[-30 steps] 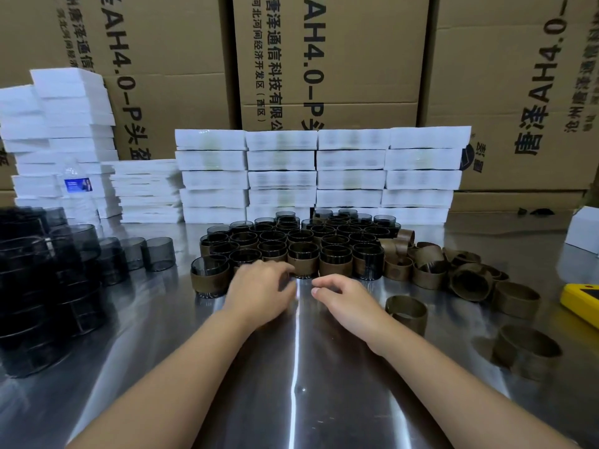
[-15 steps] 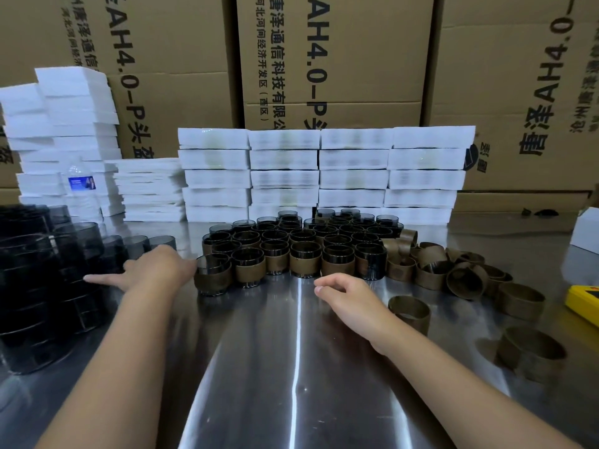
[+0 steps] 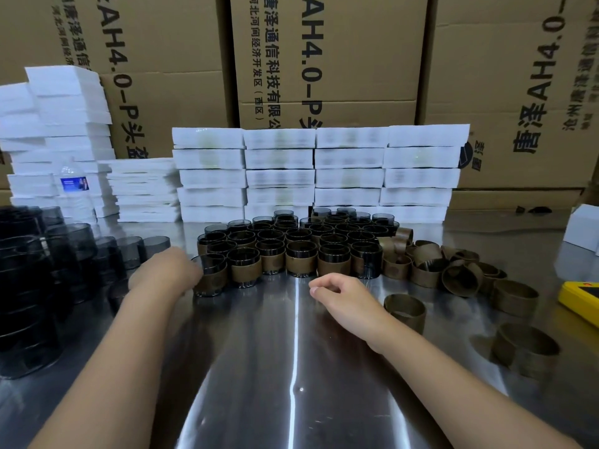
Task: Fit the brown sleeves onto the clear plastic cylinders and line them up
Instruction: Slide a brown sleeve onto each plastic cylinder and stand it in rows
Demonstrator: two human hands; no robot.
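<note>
bench (image 3: 291, 367): bare stainless top, glossy, bright reflection streak down the middle
cartons (image 3: 327, 59): brown cardboard, stacked as a wall along the far edge, black print "AH4.0-P" plus Chinese text
white slabs (image 3: 350, 157): foam-like, four neat columns of five, standing against the cartons
left pile (image 3: 64, 102): same white slabs, taller, less tidy
water bottle (image 3: 75, 189): clear, blue label, upright in front of left pile
yellow device (image 3: 580, 299): right edge, partly cut off, type unclear
white box (image 3: 583, 228): far right, cropped
</note>
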